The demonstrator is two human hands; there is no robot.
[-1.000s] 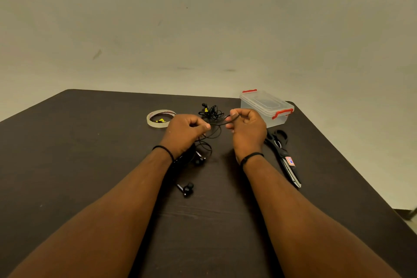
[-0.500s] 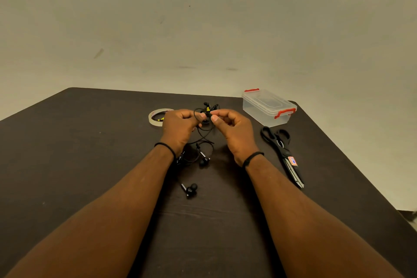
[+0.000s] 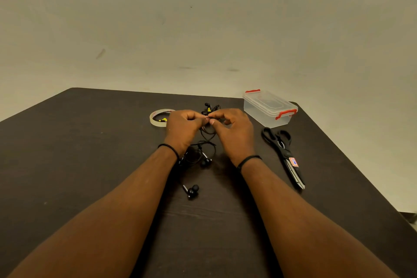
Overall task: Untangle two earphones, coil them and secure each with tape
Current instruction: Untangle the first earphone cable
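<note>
Since a second ago both hands have closed together: my left hand (image 3: 184, 127) and right hand (image 3: 233, 130) are now pinching the tangled earphones (image 3: 206, 142) between meeting fingertips, just above the tabletop (image 3: 90, 165). My knuckles are hiding exactly where the cord is running in each grip. Loose loops are trailing down to two earbuds (image 3: 193, 190) lying between my wrists. The tape roll (image 3: 158, 117) is sitting partly behind my left hand; a clear box (image 3: 269, 108) and scissors (image 3: 284, 156) are lying to the right.
</note>
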